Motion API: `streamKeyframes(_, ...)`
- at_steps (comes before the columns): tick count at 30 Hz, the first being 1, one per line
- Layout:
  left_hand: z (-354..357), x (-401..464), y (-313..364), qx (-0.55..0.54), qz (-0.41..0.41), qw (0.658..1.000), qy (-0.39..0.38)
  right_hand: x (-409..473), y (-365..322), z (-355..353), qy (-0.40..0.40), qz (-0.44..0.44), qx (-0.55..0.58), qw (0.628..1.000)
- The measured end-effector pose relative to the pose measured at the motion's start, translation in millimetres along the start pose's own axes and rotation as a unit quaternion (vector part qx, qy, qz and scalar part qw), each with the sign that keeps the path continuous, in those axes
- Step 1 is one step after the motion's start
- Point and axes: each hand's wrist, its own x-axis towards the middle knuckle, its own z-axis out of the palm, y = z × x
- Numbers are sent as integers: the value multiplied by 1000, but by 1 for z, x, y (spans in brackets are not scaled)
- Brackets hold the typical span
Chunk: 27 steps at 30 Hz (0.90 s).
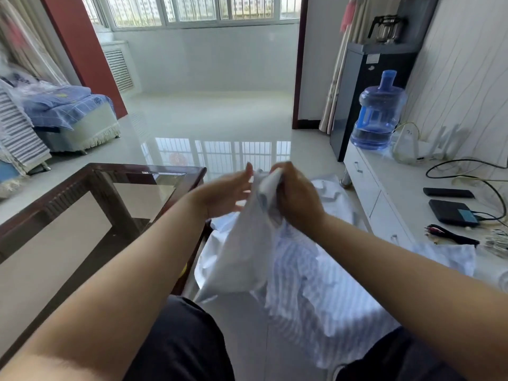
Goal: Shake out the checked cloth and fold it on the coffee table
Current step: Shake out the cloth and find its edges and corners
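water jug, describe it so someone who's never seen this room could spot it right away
Start at the long white cabinet along the right wall. At its far end, beside the dark water dispenser, stands the water jug. It is the only big translucent blue bottle there, with a blue cap and a little water at the bottom.

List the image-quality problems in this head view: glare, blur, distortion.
Head view: daylight from the window mirrors as glare on the glossy floor; motion blur smears the left hand and the checked cloth gripped by the right hand; wide-angle distortion bends the coffee table edges and stretches both forearms.
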Motion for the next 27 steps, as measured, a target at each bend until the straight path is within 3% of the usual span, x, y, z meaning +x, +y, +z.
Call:
streamKeyframes(6,37,-2,-69,152,112,981,-51,52,4,-26,-31,129,-100,986)
streamKeyframes(11,48,-3,-106,85,125,988,-5,73,23,-59,-7,213,-130,968)
streamKeyframes(13,48,-1,-116,118,121,986,1,73,35,-69,1,258,-127,958)
streamKeyframes(15,48,4,-127,239,95,960,114,73,44,-76,2,298,-99,949)
streamKeyframes(16,43,8,-134,242,65,951,182,72,48,-80,1,310,-92,946)
streamKeyframes(19,24,6,-136,118,27,949,290,68,63,-92,-26,321,-197,926)
streamKeyframes(22,11,-2,-117,220,51,917,329,60,69,-94,-145,228,-320,908)
streamKeyframes(25,19,-4,-89,372,57,882,283,46,53,-79,-338,142,-175,914)
streamKeyframes(27,30,-2,-74,416,44,874,246,28,31,-65,-458,152,-65,873)
